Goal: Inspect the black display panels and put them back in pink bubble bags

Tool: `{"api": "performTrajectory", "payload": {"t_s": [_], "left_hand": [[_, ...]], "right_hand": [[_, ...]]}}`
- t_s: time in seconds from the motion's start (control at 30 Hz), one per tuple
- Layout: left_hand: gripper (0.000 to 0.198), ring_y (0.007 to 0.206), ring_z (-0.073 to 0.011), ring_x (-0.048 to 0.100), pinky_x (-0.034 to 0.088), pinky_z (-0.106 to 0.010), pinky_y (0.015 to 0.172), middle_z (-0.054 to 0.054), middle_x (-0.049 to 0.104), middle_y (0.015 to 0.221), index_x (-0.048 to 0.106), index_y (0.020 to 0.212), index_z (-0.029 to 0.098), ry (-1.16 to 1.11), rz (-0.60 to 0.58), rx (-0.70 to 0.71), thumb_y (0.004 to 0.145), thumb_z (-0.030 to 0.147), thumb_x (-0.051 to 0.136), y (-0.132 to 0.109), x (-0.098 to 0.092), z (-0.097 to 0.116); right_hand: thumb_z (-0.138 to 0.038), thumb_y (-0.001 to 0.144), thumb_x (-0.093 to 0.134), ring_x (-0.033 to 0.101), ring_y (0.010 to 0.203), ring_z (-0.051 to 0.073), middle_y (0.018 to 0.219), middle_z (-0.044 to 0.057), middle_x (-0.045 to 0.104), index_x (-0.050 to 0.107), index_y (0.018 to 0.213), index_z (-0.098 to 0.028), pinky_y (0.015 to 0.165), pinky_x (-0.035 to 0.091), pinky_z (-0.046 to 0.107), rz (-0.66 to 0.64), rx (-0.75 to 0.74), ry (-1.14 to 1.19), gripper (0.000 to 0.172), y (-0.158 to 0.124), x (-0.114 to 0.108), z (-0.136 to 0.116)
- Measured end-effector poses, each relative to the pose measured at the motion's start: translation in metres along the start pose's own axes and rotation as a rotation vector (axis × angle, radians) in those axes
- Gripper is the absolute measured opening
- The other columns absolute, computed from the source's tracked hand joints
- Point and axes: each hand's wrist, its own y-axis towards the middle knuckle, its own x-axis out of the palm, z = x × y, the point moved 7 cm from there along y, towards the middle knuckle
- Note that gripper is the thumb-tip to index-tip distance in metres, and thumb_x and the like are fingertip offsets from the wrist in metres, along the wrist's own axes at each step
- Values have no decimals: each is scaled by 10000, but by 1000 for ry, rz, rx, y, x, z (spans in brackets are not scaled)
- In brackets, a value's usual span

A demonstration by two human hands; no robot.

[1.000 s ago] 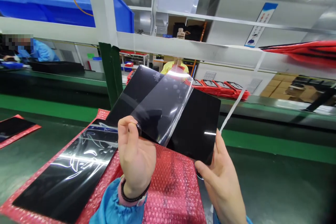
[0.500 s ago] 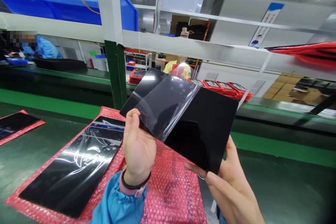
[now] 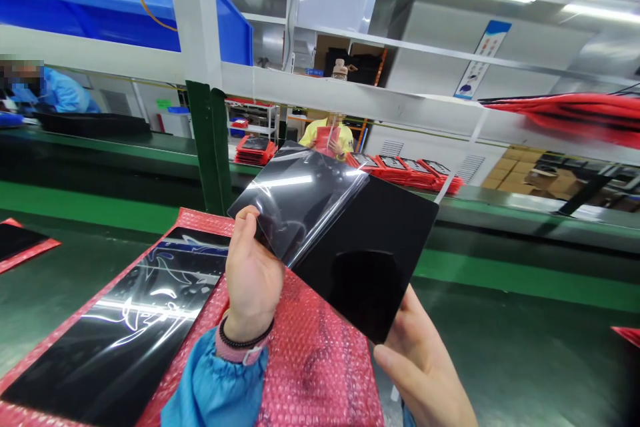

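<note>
I hold up a flat black glossy screen panel [image 3: 370,247], tilted, above the bench. A clear protective film [image 3: 305,203] lies over its left part, with a bright fold crossing the panel. My left hand [image 3: 255,273] is closed at the panel's lower left edge, pinching the film there; whether it also grips the panel is hard to see. With thumb and fingers, my right hand [image 3: 420,360] grips the lower right corner. Below lies red bubble wrap [image 3: 320,360]. At the left another film-covered black panel [image 3: 125,327] rests on its own red bubble wrap.
A green post [image 3: 209,153] and white rail [image 3: 325,83] stand beyond the panel. Blue bins [image 3: 100,10] sit on the upper left shelf. Stacks of red-wrapped panels [image 3: 400,170] line the far bench. A person in yellow [image 3: 313,133] and another in blue [image 3: 70,90] are across.
The view has shifted slightly right. The panel has tilted a little, and the film's fold lies slightly farther left on it. Both hands keep their grip.
</note>
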Motion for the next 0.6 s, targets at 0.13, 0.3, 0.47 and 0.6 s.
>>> {"api": "performTrajectory", "payload": {"t_s": [0.13, 0.3, 0.47, 0.6], "left_hand": [[105, 875, -107, 603, 454, -232, 875, 49, 649, 842, 690, 846, 215, 4, -14, 10, 769, 280, 720, 1, 3, 2], [65, 802, -103, 593, 459, -201, 789, 46, 630, 780, 667, 764, 199, 64, -7, 36, 720, 243, 686, 5, 3, 5], [51, 738, -77, 558, 438, -164, 716, 40, 559, 741, 602, 661, 171, 116, 24, 101, 705, 147, 593, 16, -4, 13], [139, 631, -77, 476, 420, -163, 637, 37, 459, 631, 525, 567, 166, 131, -32, 81, 691, 104, 516, 28, -2, 16]], "right_hand": [[-275, 783, 719, 540, 1264, 265, 1379, 51, 578, 524, 1330, -333, 1033, 442, 427, -11, 3, 27, 584, 5, 0, 0], [-250, 791, 708, 661, 1063, 251, 1147, 46, 715, 664, 1143, -308, 931, 502, 397, -26, -41, 10, 360, 9, -7, 1], [-345, 690, 814, 690, 772, 209, 838, 40, 758, 718, 915, -250, 705, 538, 315, 163, -59, -138, 263, -1, -29, 7], [-391, 671, 822, 658, 608, 174, 638, 5, 676, 726, 757, -223, 587, 500, 270, 264, -77, -215, 212, -7, -34, 0]]}}
